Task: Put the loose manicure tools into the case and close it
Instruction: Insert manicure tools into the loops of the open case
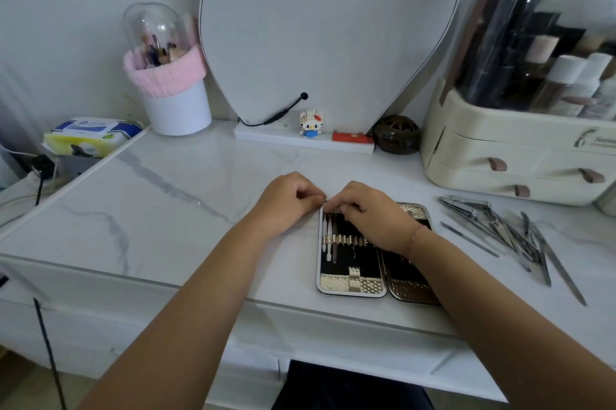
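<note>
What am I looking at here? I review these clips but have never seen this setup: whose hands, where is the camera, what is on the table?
There is one picture, from a camera worn on a person's head, looking down at their own bare hands; no machine is involved. The left hand and right hand meet at the far left corner of an open manicure case on a white marble-look table. A few tools already sit in the case's left half. Loose metal tools lie to its right. What the fingers pinch is too small to tell.
</note>
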